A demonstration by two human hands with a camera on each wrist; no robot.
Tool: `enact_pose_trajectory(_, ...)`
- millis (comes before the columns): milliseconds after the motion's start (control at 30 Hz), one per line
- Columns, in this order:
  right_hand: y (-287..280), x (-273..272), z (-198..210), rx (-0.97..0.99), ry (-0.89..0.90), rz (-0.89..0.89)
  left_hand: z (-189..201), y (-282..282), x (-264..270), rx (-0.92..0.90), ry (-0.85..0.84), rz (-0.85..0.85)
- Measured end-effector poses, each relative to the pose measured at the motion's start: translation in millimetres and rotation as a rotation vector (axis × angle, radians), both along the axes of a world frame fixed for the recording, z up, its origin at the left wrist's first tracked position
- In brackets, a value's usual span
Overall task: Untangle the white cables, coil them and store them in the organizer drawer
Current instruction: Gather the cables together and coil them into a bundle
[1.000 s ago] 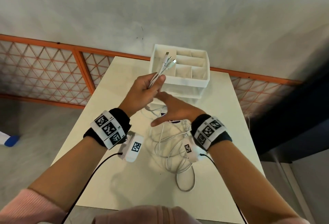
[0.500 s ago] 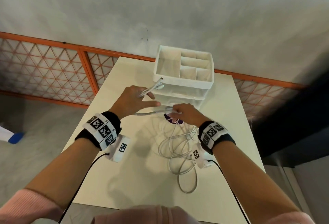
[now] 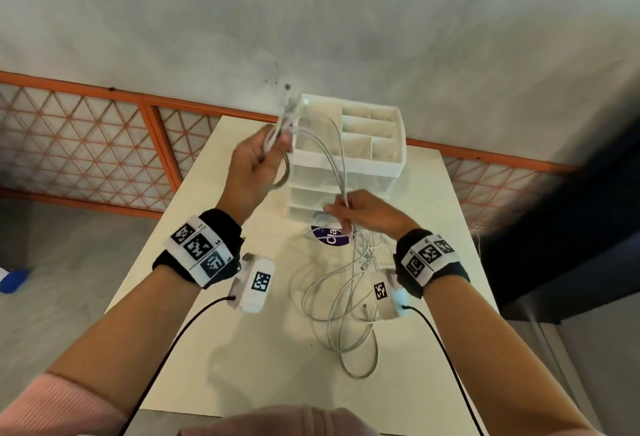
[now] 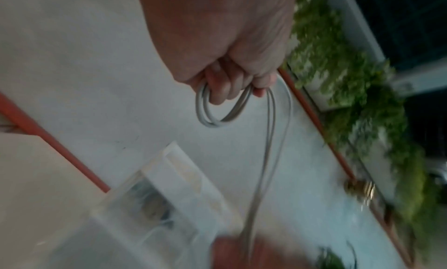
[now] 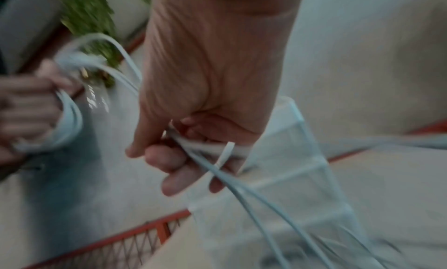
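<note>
Big pale bench [image 3: 194, 359] under a grey wall [image 3: 311, 12] with an orange lattice rail [image 3: 86, 144] running behind it. At the far end stands the white organizer [image 3: 377, 172], open compartments on top, drawers below, all closed as far as I can tell. The white cables [image 3: 339, 304] mostly lie in a loose tangle on the bench, near a purple sticker [image 3: 330, 239]. The left hand [image 3: 256, 165] grips a small coil, plugs poking up; the right hand [image 3: 367, 213] pinches the strands trailing down. This looks like coiling under way. Next, I'd judge: feed another loop leftward, shaking the tangle free.
</note>
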State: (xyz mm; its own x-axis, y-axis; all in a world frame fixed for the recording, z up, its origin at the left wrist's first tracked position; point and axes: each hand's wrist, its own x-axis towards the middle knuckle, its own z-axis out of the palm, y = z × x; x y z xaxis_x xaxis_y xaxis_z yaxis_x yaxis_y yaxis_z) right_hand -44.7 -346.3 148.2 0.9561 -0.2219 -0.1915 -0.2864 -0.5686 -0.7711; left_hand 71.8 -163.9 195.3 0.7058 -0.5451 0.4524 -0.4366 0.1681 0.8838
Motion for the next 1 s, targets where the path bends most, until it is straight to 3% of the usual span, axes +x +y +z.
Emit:
enact_pose_trajectory(133,-18,-22,-45,-0.028,0.126,-0.065,4,7,23,-0.072,0.002,0.161)
enact_pose_trajectory(267,-22,-31,-31,-0.002,0.014,-0.212,-34,13,41,0.341,-0.052,0.437)
enact_pose_trajectory(400,-23,-33,2,0.045,-0.183,-0.409,-81,32,55,0.638,0.192,0.55)
enact_pose_trajectory(467,-24,-30,22,0.008,-0.26,-0.462,-86,38,53,0.7,0.232,0.465)
enact_pose_trajectory(533,-24,-25,41,-0.073,-0.288,-0.432,-80,41,43,0.647,0.247,0.345)
enact_pose_trajectory(700,-21,-12,54,-0.321,-0.112,-0.178,-52,34,22,0.21,0.308,0.356)
enact_pose_trajectory(800,-12,-10,45,-0.324,0.003,-0.038,-28,29,7,0.06,0.292,0.178)
enact_pose_trajectory(933,14,-2,46,-0.283,0.034,0.139,-22,16,-12,0.21,0.227,-0.233)
enact_pose_trajectory(1000,23,3,55,-0.219,-0.001,0.094,-28,9,-20,0.366,0.31,-0.354)
